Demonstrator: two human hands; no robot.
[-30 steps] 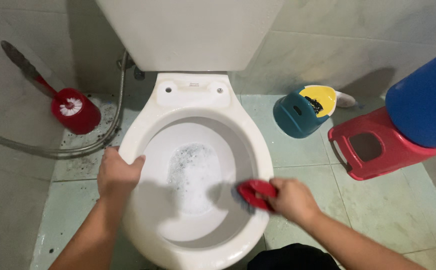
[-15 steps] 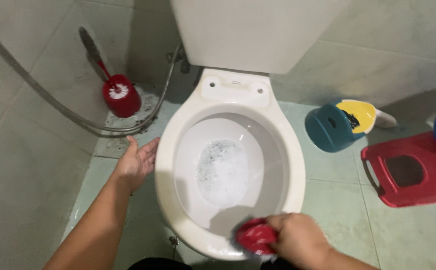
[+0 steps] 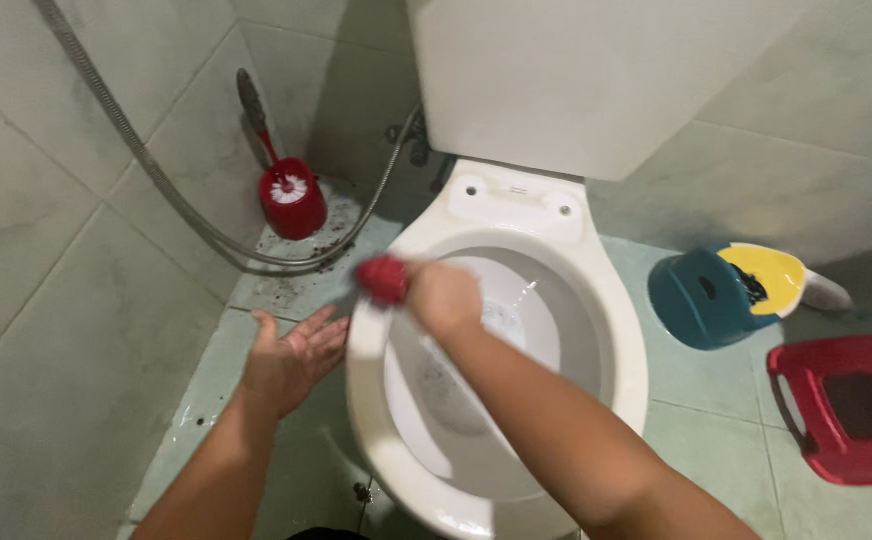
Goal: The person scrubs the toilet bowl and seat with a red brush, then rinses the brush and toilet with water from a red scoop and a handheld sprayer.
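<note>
A white toilet bowl (image 3: 616, 330) without a seat fills the middle of the head view, with foamy water inside. My right hand (image 3: 443, 295) reaches across the bowl and grips a red scrub brush (image 3: 383, 279) pressed at the bowl's left rim. My left hand (image 3: 291, 360) hovers palm up, fingers spread, just left of the bowl and above the floor, holding nothing.
The white cistern (image 3: 596, 80) stands behind the bowl. A red toilet brush holder (image 3: 292, 205) sits in the left corner beside a metal hose (image 3: 146, 170). At the right are a teal and yellow container (image 3: 726, 290) and a red plastic stool (image 3: 846, 405).
My right hand swept the red brush from the bowl's near rim over to its left rim. My left hand stayed open beside the bowl. The view shifted left.
</note>
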